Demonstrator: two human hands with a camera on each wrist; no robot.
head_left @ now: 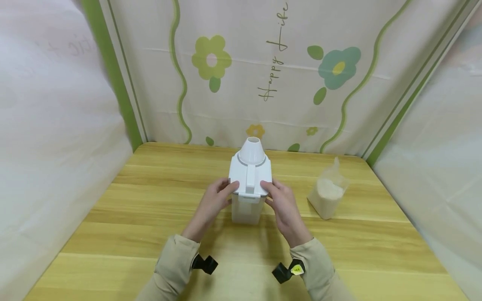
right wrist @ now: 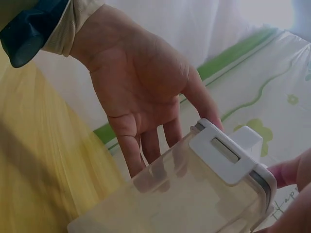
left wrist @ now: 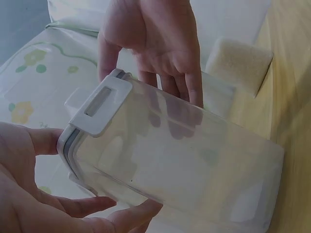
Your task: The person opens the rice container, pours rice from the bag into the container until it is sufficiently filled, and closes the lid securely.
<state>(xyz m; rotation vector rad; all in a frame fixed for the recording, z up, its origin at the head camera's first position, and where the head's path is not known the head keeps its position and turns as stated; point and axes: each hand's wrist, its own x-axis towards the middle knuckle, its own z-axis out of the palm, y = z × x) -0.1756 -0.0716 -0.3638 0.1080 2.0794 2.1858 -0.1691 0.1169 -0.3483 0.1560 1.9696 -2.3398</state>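
A translucent rice storage container point(head_left: 246, 211) stands upright on the table, topped by a white lid point(head_left: 260, 174) with a cone-shaped spout cap point(head_left: 252, 152). My left hand point(head_left: 212, 200) holds its left side, thumb on the lid's edge and fingers along the wall. On the opposite side my right hand point(head_left: 284, 207) grips it the same way. Both wrist views show a white clip latch point(left wrist: 101, 104) folded down over the lid's front edge. Through the clear wall, fingertips of the far hand show in the left wrist view.
To the right stands a clear bag of rice point(head_left: 327, 196), its top peaked upward. The wooden table point(head_left: 158, 196) ends at a printed fabric backdrop point(head_left: 241, 108), with fabric walls on both sides. Each wrist carries a black camera point(head_left: 205, 264).
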